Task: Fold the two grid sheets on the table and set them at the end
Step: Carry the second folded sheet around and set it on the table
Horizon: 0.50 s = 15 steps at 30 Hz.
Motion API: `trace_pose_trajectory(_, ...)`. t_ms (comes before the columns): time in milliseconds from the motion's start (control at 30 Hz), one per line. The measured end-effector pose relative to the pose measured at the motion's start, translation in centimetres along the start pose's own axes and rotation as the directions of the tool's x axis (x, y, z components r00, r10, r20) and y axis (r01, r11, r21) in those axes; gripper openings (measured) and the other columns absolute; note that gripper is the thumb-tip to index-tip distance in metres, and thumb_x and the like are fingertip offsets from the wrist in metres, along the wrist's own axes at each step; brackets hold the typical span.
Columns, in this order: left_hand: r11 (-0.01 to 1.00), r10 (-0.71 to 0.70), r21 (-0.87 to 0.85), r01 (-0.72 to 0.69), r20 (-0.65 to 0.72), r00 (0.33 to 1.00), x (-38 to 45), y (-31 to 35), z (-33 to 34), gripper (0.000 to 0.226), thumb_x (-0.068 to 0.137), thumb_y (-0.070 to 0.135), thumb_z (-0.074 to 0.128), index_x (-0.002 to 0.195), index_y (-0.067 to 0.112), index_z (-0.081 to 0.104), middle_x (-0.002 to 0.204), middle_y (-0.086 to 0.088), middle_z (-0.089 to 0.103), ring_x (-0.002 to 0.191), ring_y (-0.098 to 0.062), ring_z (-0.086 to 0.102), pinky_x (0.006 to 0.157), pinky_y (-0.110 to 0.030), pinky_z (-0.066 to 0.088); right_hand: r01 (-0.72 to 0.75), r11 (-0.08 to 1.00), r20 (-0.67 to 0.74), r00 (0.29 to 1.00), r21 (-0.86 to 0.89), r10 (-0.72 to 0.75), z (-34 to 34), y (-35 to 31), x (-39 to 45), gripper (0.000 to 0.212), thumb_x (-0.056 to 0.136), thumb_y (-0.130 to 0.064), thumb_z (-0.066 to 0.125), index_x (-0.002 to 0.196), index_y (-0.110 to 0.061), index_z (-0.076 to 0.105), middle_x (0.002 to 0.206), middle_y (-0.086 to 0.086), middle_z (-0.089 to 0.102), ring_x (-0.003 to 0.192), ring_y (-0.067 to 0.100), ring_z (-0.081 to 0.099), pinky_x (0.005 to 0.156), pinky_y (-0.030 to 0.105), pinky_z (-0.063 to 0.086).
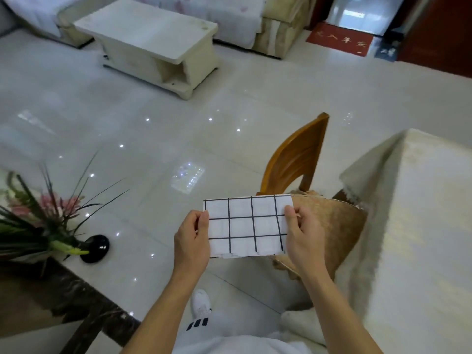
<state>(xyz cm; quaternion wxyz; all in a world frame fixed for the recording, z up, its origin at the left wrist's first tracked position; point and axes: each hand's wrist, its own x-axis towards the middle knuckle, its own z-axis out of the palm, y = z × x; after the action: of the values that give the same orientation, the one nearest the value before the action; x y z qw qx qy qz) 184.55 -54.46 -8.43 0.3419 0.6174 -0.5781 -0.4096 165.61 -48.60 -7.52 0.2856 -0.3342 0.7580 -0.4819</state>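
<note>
A folded white sheet with a black grid (245, 226) is held up in the air in front of me, above the floor and a chair seat. My left hand (191, 241) pinches its left edge between thumb and fingers. My right hand (302, 236) pinches its right edge the same way. The sheet's lower edge looks uneven, with layers showing. Only this one grid sheet is in view. The table with a cream cloth (421, 226) stands to the right.
A wooden chair (301, 159) with a tan cushion (337, 226) stands just behind the sheet. At the left is a dark marble surface (51, 297) with a black vase (95, 249) of flowers. A white coffee table (153, 42) and sofas stand far back on the glossy floor.
</note>
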Motion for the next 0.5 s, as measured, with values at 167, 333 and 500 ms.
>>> trace_pose_trajectory(167,0.999,-0.038,-0.010,0.038,-0.024,0.999,4.7,-2.3,-5.6,0.030,0.103,0.028,0.044,0.078,0.013,0.052,0.069,-0.009,0.052,0.063,-0.013,0.043,0.058,-0.028,0.037,0.036,0.999,0.025,0.999,-0.035,-0.035,7.3,-2.5,0.9,0.030,0.102,-0.033,0.047,0.082,-0.015,0.060,0.065,0.001,0.055,0.058,0.010,0.050,0.052,0.021,0.043)
trace_pose_trajectory(333,0.999,-0.034,-0.004,0.033,-0.033,0.999,9.1,-3.7,-10.5,0.029,0.103,0.029,0.044,0.082,0.013,0.055,0.078,-0.020,0.059,0.066,-0.019,0.048,0.061,-0.046,0.046,0.060,0.995,0.008,0.998,-0.078,-0.059,13.6,-5.0,1.5,0.023,0.101,-0.033,0.049,0.085,-0.021,0.060,0.066,0.005,0.058,0.058,0.015,0.050,0.057,0.035,0.044)
trace_pose_trajectory(500,1.000,-0.027,0.000,0.027,-0.034,0.999,12.4,-4.4,-13.1,0.027,0.103,0.027,0.046,0.082,0.012,0.055,0.078,-0.018,0.059,0.067,-0.018,0.047,0.063,-0.041,0.045,0.055,0.997,0.028,0.998,-0.054,-0.054,17.1,-6.8,2.1,0.019,0.101,-0.031,0.048,0.089,-0.021,0.059,0.067,0.002,0.054,0.055,0.003,0.046,0.052,0.018,0.039)
